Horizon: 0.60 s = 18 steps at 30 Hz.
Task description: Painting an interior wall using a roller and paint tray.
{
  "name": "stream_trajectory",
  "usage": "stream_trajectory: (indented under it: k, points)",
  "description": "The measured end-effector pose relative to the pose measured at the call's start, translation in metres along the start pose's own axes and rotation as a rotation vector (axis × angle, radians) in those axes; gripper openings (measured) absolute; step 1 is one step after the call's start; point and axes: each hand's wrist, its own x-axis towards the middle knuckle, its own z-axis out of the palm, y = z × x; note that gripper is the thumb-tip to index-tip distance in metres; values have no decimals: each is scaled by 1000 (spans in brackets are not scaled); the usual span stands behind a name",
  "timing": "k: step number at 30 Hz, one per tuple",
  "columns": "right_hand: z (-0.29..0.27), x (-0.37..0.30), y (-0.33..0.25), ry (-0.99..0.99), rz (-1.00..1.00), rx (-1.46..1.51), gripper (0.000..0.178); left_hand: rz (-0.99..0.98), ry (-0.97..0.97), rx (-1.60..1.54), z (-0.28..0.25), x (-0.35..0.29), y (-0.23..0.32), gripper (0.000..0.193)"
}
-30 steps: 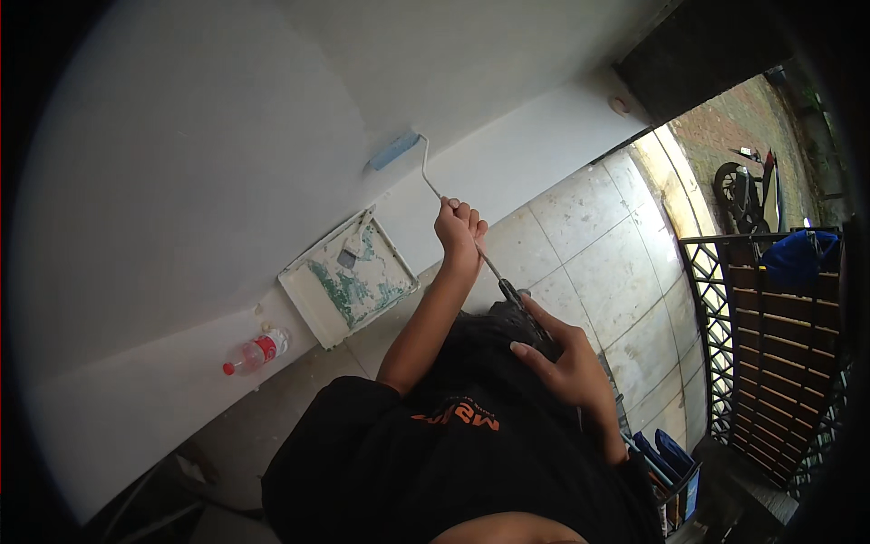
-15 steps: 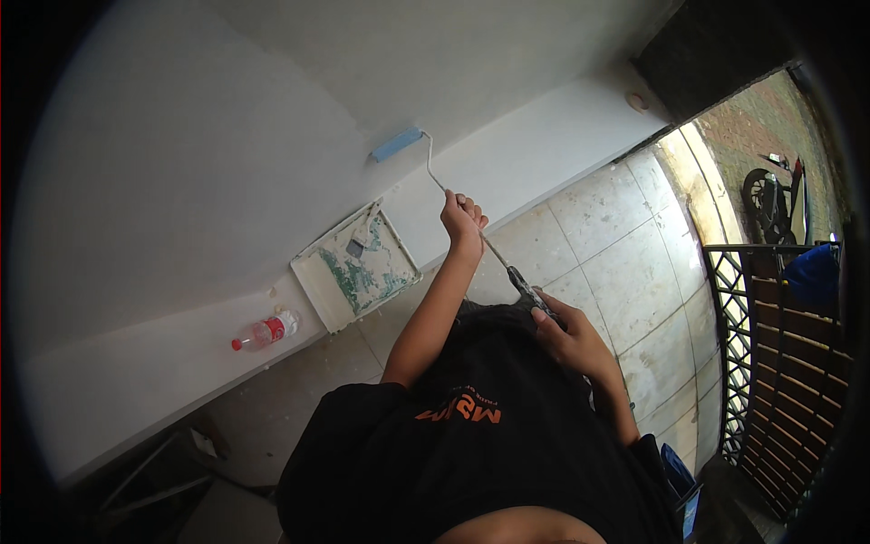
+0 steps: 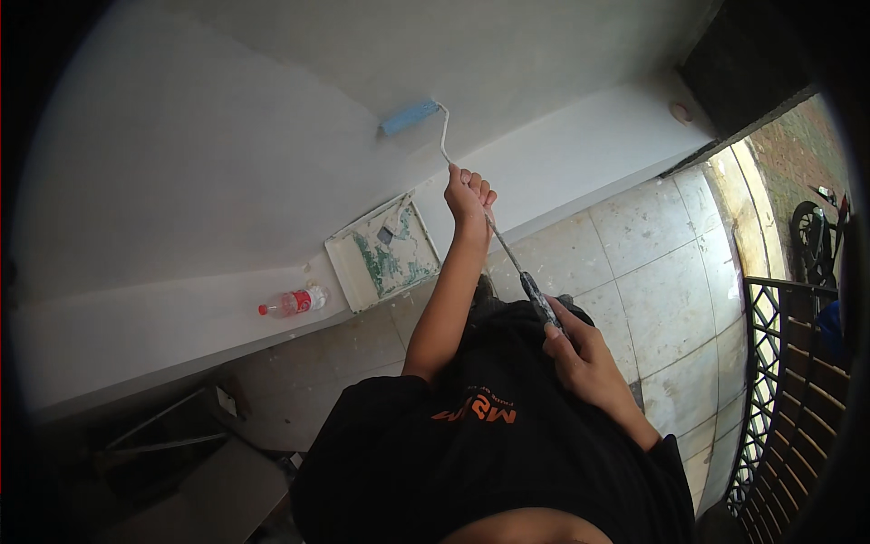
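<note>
A paint roller with a light blue sleeve [image 3: 410, 118] rests against the grey-white wall [image 3: 299, 136]. Its thin bent metal rod runs back toward me. My left hand [image 3: 468, 194] is closed round the rod, partway along it. Farther down, my right hand [image 3: 576, 347] grips the dark, paint-spattered handle [image 3: 541, 302]. A white paint tray [image 3: 372, 296], smeared with green and white, sits on the ledge to the left of my left forearm. Something flat with a small grey patch lies in the tray; I cannot make out what it is.
A clear plastic bottle [image 3: 293, 302] with a red cap and label lies on the white ledge [image 3: 181, 340] beside the tray. Below is a tiled floor [image 3: 639, 272]. At the right stand a metal gate [image 3: 788, 408] and a motorcycle [image 3: 813, 236]. Dark furniture [image 3: 154, 435] is at lower left.
The roller has moved up the wall, and both hands remain on it. My right arm now reaches out straighter. The whole view has shifted, putting tray and bottle farther right.
</note>
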Motion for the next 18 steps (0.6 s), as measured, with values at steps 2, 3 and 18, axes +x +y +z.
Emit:
stream_trajectory:
  k: [2, 3, 18]
  points:
    - [1, 8, -9, -2, -6, -36, 45, -43, 36, -9, -2, 7, -1, 35]
    - [2, 13, -12, -6, -10, -79, 45, -67, 75, -10, -7, 12, -4, 35]
    - [55, 29, -18, 165, -68, -268, 51, -227, 111, -33, -35, 26, 6, 31]
